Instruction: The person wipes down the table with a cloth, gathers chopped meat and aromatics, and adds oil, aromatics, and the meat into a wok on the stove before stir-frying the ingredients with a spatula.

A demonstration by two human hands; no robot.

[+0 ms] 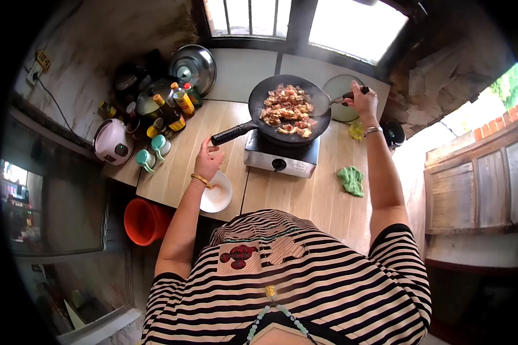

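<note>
A black wok [260, 94] stands on a single gas stove [282, 159], with chopped browned meat [288, 109] spread in it. My right hand [364, 105], at the wok's right side, is closed round the dark handle of a spatula [322, 104], whose metal blade rests inside the right rim. Just below the end of the wok's black handle [233, 133], my left hand [208, 160] is open with its fingers apart. Whether a fingertip touches the handle, I cannot tell. Under my left wrist sits a white bowl [217, 198] with reddish residue inside.
Sauce bottles [171, 117], mint-lidded jars [145, 158] and a pink rice cooker [111, 141] crowd the left. A metal lid [192, 72] leans behind them. A glass lid [341, 86] stands behind my right hand. A green cloth [351, 181] lies right; a red bucket [142, 222] is below left.
</note>
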